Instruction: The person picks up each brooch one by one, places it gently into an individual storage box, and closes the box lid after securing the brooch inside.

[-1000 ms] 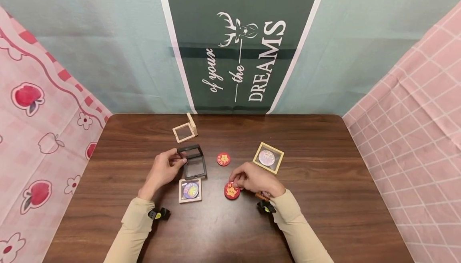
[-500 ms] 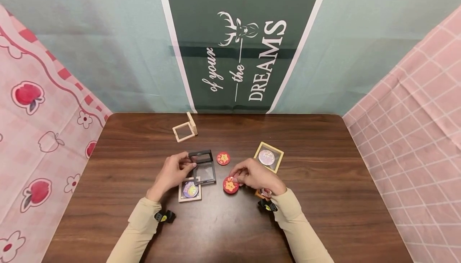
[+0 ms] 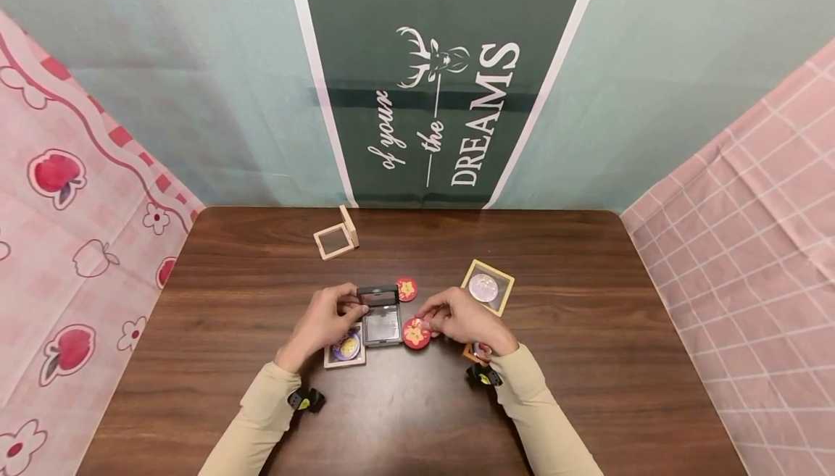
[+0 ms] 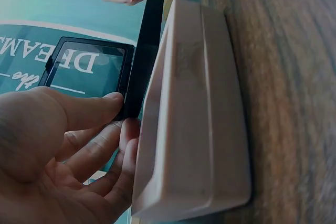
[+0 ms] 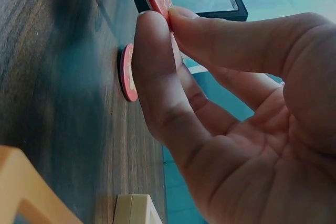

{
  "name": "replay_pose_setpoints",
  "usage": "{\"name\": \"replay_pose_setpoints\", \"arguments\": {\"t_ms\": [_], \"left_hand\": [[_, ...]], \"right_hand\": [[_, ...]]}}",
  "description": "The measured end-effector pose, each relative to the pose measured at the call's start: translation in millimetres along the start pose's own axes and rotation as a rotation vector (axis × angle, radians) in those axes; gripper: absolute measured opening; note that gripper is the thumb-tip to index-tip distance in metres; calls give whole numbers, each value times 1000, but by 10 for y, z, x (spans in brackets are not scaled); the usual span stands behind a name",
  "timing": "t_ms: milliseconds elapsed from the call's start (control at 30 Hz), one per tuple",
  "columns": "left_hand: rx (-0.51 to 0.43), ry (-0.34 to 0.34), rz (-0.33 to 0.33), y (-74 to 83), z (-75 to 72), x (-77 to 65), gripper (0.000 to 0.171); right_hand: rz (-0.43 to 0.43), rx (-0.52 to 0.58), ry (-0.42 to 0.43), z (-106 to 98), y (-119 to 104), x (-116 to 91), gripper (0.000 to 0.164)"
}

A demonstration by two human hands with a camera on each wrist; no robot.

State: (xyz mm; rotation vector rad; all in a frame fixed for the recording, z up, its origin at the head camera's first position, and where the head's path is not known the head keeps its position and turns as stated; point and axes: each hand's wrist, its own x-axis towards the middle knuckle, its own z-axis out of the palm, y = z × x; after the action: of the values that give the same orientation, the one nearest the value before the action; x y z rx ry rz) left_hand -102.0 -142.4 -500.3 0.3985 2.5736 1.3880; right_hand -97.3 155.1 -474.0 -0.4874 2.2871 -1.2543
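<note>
My left hand (image 3: 329, 322) pinches a black hinged display frame (image 3: 381, 326) by its left side, between thumb and fingers. The frame is unfolded, with clear film in both halves. Between thumb and fingertips, my right hand (image 3: 462, 319) holds a red round badge (image 3: 415, 335) with a yellow star, just right of the black frame. A second red star badge (image 3: 407, 289) lies behind them on the table. Partly under the left hand is a pale frame (image 3: 346, 364) with a purple badge inside. In the left wrist view, the black frame (image 4: 144, 51) stands close beside the pale frame (image 4: 191, 108).
A yellow frame (image 3: 501, 302) with a pale badge lies behind the right hand. The right wrist partly covers an orange frame (image 3: 468, 353). At the back left, a light wooden-coloured frame (image 3: 335, 253) stands unfolded on the brown table (image 3: 574, 266).
My left hand has carried the black frame rightward and slightly nearer, up beside the held badge. The right hand has lifted or shifted the badge slightly away from the near edge.
</note>
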Motion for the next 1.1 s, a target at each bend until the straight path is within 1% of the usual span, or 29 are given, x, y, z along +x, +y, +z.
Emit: {"name": "replay_pose_setpoints", "arguments": {"t_ms": [300, 467, 700, 867, 1000, 1100], "left_hand": [[14, -23, -5, 14, 92, -8, 13], [12, -51, -14, 24, 123, -10, 13], [11, -62, -11, 25, 147, -7, 10], [-11, -71, -28, 25, 158, -6, 7], [-6, -75, -39, 18, 159, -9, 6], [5, -75, -36, 15, 157, -10, 7]], "right_hand": [[-22, 35, 13, 27, -18, 9, 13], [-17, 56, 20, 59, -19, 27, 9], [-3, 103, 35, 130, 2, 62, 8], [10, 115, 81, 212, -12, 102, 8], [4, 94, 125, 279, -16, 131, 9], [12, 106, 139, 327, -16, 148, 8]]}}
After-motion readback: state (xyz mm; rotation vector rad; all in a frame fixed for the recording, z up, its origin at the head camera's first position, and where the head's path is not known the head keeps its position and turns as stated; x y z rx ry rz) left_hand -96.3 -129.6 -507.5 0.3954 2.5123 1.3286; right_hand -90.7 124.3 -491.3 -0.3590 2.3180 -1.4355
